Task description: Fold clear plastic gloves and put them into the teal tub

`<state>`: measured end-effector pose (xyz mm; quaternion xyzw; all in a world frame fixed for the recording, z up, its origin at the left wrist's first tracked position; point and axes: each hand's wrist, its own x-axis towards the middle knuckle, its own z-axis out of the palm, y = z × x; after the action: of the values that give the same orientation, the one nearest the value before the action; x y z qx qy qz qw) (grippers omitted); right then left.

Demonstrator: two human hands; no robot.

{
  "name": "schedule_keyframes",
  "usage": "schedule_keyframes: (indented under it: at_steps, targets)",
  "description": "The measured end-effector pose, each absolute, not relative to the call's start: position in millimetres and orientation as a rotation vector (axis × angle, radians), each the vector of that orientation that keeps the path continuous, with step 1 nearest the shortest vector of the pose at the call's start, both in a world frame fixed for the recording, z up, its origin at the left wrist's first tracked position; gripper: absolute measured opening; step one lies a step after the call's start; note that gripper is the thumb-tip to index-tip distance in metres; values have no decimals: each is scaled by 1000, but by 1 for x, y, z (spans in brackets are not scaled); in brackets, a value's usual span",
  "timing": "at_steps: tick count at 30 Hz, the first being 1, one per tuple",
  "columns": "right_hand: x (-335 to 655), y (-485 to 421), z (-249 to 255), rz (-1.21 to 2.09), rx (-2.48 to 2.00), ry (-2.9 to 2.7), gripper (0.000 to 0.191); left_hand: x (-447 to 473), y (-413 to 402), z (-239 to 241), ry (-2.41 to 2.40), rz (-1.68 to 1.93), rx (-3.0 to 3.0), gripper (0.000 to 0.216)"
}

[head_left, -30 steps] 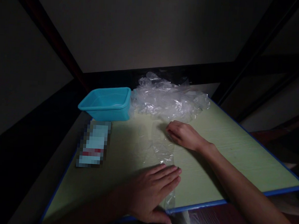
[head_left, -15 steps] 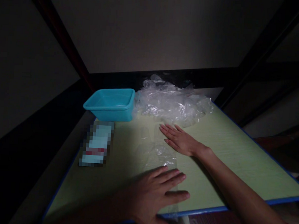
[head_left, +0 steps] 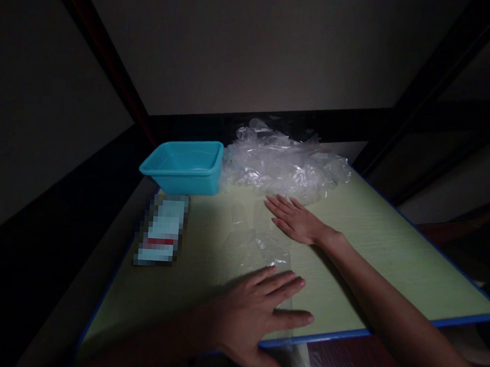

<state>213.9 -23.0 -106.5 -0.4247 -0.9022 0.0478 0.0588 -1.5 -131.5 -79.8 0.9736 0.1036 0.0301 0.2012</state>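
Item: clear plastic film glove (head_left: 261, 248), one; finger shapes are showing only faintly against the pale tabletop (head_left: 391, 242), so it may be another cut of film. It is lying flat in the middle of the board, its near part running under my left hand (head_left: 253, 317) toward the blue edging (head_left: 331, 335).

Left hand: palm down, fingers spread, thumb standing well out; covering the near part, gripping nothing.

Right hand (head_left: 301, 220): flat, fingers straight and slightly apart, holding nothing; it is resting beside the film's far end. Whether my fingertips are touching it, I cannot tell.

Handling, as I am judging it: almost weightless, limp, slick, prone to clinging to the board and to skin, easily creased or torn. I am favouring a light pinch at a free edge or corner, with my other palm steadying the body; hard nails are risking a split.

Also listed: heap of crumpled clear film (head_left: 287, 167), lying at the far edge; turquoise plastic bin (head_left: 178, 182), standing upright just left of the heap; flat pixelated object (head_left: 163, 228), lying in front of the bin.
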Motion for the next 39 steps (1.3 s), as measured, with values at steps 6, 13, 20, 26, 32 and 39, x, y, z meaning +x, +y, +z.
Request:
schedule_keyframes:
  at_steps: [6,13,20,26,32,39]
  targets:
    - [214,-25,-100,138,-1372,-2669,52,-1,-131,-78,284,86,2727,72]
    - [173,-60,-78,254,-1008,-2822,53,-2,-131,-80,287,69,2699,71]
    - [160,-53,-93,272,-948,-2902,52,-1,-131,-81,286,77,2707,71]
    - [170,-32,-95,210,-1001,-2889,54,-2,-132,-81,284,82,2736,72]
    - [185,-16,-99,169,-1118,-2693,52,-1,-131,-80,278,93,2768,72]
    - [207,-22,-85,51,-1171,-2345,40,-2,-131,-75,276,67,2770,71]
